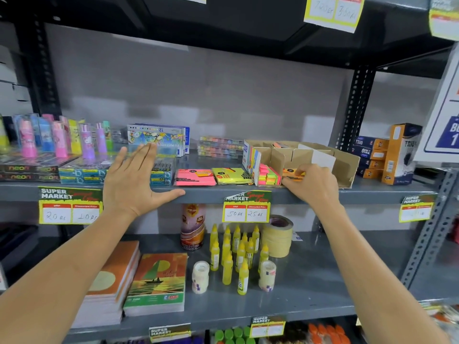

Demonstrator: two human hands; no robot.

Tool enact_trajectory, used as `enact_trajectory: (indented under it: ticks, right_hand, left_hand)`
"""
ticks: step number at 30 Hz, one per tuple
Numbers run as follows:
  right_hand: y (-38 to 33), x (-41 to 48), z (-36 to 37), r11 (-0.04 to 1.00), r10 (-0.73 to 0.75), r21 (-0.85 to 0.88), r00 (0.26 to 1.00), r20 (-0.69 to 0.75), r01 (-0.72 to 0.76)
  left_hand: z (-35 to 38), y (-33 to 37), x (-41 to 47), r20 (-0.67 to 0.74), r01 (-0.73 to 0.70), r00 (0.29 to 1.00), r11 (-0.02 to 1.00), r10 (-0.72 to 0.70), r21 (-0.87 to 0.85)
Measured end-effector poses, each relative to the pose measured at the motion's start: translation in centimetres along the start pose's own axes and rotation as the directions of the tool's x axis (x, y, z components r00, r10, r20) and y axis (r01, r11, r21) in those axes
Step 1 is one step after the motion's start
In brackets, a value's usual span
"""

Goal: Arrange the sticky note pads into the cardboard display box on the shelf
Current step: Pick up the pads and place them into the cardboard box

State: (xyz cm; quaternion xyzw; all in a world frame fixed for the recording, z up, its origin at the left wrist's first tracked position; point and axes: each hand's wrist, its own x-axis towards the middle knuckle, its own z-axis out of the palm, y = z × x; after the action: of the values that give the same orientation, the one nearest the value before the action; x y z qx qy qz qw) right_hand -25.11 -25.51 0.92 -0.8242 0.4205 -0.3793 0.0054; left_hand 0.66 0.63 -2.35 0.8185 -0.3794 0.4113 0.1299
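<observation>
A cardboard display box with dividers sits on the middle shelf at the right. My right hand grips an orange sticky note pad in the box's front compartment. Beside it in the box stand small multicolour sticky flags. Left of the box, a pink sticky note pad and a yellow sticky note pad lie flat on the shelf. My left hand hovers with fingers spread over the shelf edge, left of the pink pad, holding nothing.
The grey metal shelf carries pen packs, crayon boxes and Trio boxes. Price tags hang off its front edge. On the shelf below stand glue bottles, tape rolls and notebooks.
</observation>
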Motion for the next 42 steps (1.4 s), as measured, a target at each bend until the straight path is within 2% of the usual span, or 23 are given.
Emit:
enact_trajectory:
  ticks: [4, 9, 13, 15, 17, 19, 21, 23, 26, 28, 30, 35, 42]
  right_hand:
    - [0.0, -0.1, 0.2, 1.0, -0.026, -0.016, 1.0, -0.016, 0.025]
    - [0.3, -0.4, -0.7, 0.994, -0.046, 0.092, 0.995, -0.089, 0.054]
    - [-2.6, -0.5, -1.7, 0.967, -0.151, 0.166, 0.958, -0.242, 0.194]
    - [-4.5, -0.4, -2.2, 0.937, -0.207, 0.226, 0.946, -0.25, 0.265]
    - [-6.6, -0.1, -2.4, 0.904, -0.295, 0.26, 0.935, -0.197, 0.34]
    - [-9.1, 0.3, -2.2, 0.855, -0.456, 0.252, 0.889, -0.049, 0.452]
    - [-11.9, 0.6, -1.6, 0.791, -0.609, 0.188, 0.78, 0.148, 0.582]
    - [-14.2, 0.9, -0.8, 0.725, -0.682, 0.13, 0.679, 0.272, 0.677]
    - [-16.5, 1.2, 0.1, 0.7, -0.684, 0.206, 0.56, 0.466, 0.684]
    - [-17.6, 1.6, 0.8, 0.711, -0.639, 0.237, 0.466, 0.612, 0.663]
    - [-18.3, 2.2, 1.5, 0.718, -0.594, 0.231, 0.404, 0.696, 0.657]
    - [-18.4, 3.3, 2.6, 0.74, -0.561, 0.255, 0.364, 0.744, 0.622]
    - [-18.0, 3.5, 2.4, 0.791, -0.577, 0.368, 0.399, 0.713, 0.488]
  left_hand:
    - [-0.1, 0.1, 0.0, 0.009, 0.002, 1.0, 1.0, -0.002, 0.005]
    - [-0.2, 0.2, -0.1, 0.037, 0.004, 0.999, 1.0, -0.004, 0.007]
    - [-0.3, 0.1, -0.1, 0.03, 0.001, 1.0, 1.0, -0.001, 0.001]
    - [-0.3, 0.1, -0.1, 0.038, 0.0, 0.999, 1.0, 0.0, -0.002]
    - [-0.3, 0.0, -0.1, 0.039, -0.002, 0.999, 1.0, 0.002, -0.009]
    - [-0.3, 0.0, -0.1, 0.036, -0.004, 0.999, 1.0, 0.005, -0.015]
    - [-0.3, 0.0, -0.2, 0.032, -0.004, 0.999, 1.0, 0.005, -0.022]
    - [-0.3, 0.0, -0.2, 0.032, -0.008, 0.999, 1.0, 0.009, -0.026]
    - [-0.1, -0.1, -0.1, 0.013, -0.019, 1.0, 1.0, 0.019, -0.024]
    - [-0.1, -0.1, -0.1, -0.007, -0.024, 1.0, 0.999, 0.024, -0.027]
    - [0.0, -0.1, -0.1, -0.013, -0.025, 1.0, 0.999, 0.024, -0.033]
    - [0.1, -0.2, -0.1, 0.012, -0.019, 1.0, 1.0, 0.019, -0.021]
    - [0.0, -0.2, -0.2, 0.005, -0.021, 1.0, 0.999, 0.021, -0.027]
